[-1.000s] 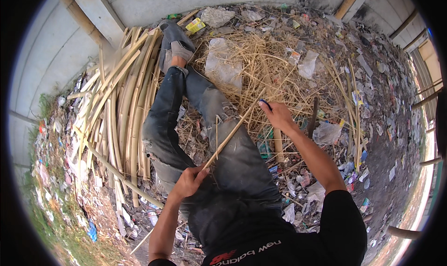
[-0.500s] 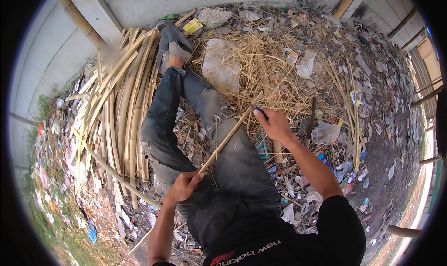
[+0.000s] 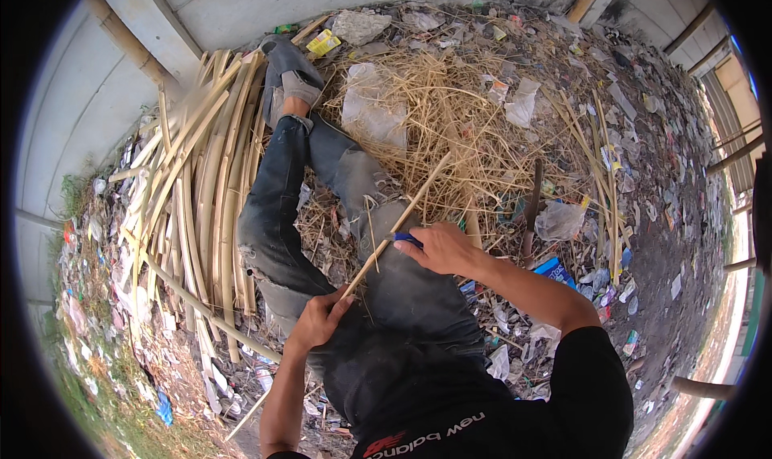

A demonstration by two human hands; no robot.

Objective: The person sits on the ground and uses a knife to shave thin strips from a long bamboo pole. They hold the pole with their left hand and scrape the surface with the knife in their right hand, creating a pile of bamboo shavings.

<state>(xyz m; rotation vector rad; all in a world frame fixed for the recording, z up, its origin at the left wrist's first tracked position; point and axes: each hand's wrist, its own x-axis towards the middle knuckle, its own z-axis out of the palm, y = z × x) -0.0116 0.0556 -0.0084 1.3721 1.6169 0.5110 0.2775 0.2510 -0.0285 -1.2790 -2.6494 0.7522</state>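
Observation:
Across my thighs slants a thin bamboo strip (image 3: 425,187), its far end over the shavings pile. My left hand (image 3: 321,321) is closed round its lower part, near my lap. In my right hand (image 3: 441,248) is a knife with a blue handle (image 3: 408,239); its blade (image 3: 391,236) meets the strip about midway, above my right thigh. A thin curl of shaving (image 3: 372,226) stands off the strip beside the blade. Most of the knife's handle is hidden in my fingers.
Many split bamboo strips (image 3: 211,194) lie heaped left of my legs. Pale shavings (image 3: 450,113) cover the ground ahead. A curved dark blade-like piece (image 3: 533,206) stands right of them. Several strips (image 3: 609,178) lie farther right, amid litter. A concrete wall (image 3: 265,9) closes the far side.
My right hand has drawn the knife down along the strip, from near its far end toward my lap. A curl of shaving now shows. My left hand keeps its hold.

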